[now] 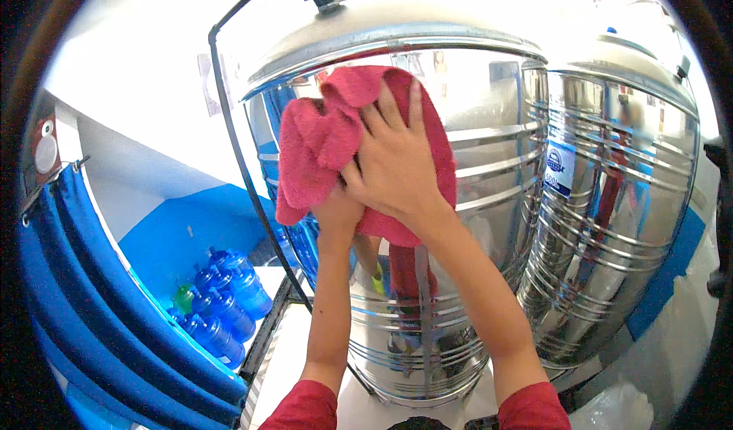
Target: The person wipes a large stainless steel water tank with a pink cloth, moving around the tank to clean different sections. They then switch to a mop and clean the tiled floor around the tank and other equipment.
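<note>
A pinkish-red towel (313, 143) lies bunched and folded against the upper side of a large shiny steel tank (489, 94). My right hand (397, 159) presses on the towel, its palm flat and fingers spread upward. Just below and left of it, my left hand (340, 207) reaches into the towel's lower folds. Cloth and the other hand cover its fingers, so their grip does not show. Ridged bands circle the tank, and its polished wall mirrors the room and my red sleeves.
A second ribbed steel tank (611, 201) with a blue-and-white label stands at right. A thin black pipe (233, 124) runs down left of the near tank. Several blue water jugs (221, 311) and a green one sit beyond a blue curtain (114, 300). Clear plastic (615, 411) lies lower right.
</note>
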Motion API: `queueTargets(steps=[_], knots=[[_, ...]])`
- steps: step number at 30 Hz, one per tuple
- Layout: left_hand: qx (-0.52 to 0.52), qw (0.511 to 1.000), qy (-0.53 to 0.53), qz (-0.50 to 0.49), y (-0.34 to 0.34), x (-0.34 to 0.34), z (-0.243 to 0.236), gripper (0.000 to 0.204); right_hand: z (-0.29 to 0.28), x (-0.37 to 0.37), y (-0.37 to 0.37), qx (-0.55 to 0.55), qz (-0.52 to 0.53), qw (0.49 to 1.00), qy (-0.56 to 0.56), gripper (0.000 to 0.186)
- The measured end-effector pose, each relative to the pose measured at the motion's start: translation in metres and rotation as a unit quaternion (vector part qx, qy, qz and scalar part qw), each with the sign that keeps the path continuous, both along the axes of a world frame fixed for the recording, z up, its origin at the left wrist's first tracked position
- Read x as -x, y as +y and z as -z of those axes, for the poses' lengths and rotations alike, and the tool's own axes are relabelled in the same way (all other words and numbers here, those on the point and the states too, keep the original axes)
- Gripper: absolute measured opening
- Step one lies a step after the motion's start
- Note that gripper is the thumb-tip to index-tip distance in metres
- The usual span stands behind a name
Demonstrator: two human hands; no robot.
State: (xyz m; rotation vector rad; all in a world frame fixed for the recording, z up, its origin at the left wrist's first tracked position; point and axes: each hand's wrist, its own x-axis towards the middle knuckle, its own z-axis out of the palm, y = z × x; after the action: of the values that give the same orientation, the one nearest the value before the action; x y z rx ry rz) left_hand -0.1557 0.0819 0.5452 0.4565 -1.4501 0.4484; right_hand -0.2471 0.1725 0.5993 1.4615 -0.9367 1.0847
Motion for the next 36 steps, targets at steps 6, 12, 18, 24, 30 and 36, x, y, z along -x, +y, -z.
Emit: queueTargets(steps=[6, 12, 18, 24, 30, 36], knots=[[-0.08, 0.995, 0.026, 0.058, -0.041, -0.014, 0.028, 0.059, 0.0, -0.029, -0.018, -0.044, 0.069, 0.995, 0.048, 0.059], [-0.145, 0.986, 0.016, 0.074, -0.071, -0.027, 0.024, 0.056, -0.015, -0.048, -0.034, -0.043, 0.102, 0.991, 0.077, 0.061], [-0.019, 0.983, 0.047, 0.178, -0.059, -0.027, -0.044, 0.057, -0.051, -0.043, -0.037, 0.042, 0.078, 0.993, 0.074, 0.054], [0.11, 0.985, 0.027, 0.129, -0.014, -0.015, -0.082, 0.057, -0.051, -0.014, -0.007, 0.074, 0.107, 0.989, 0.076, 0.047], [0.169, 0.978, -0.049, 0.111, 0.016, 0.027, -0.088, 0.061, -0.044, 0.04, 0.028, 0.059, 0.148, 0.987, 0.015, 0.046], [0.147, 0.953, -0.132, 0.228, 0.048, 0.078, -0.094, 0.065, -0.039, 0.088, 0.054, 0.06, 0.156, 0.985, -0.042, 0.043]])
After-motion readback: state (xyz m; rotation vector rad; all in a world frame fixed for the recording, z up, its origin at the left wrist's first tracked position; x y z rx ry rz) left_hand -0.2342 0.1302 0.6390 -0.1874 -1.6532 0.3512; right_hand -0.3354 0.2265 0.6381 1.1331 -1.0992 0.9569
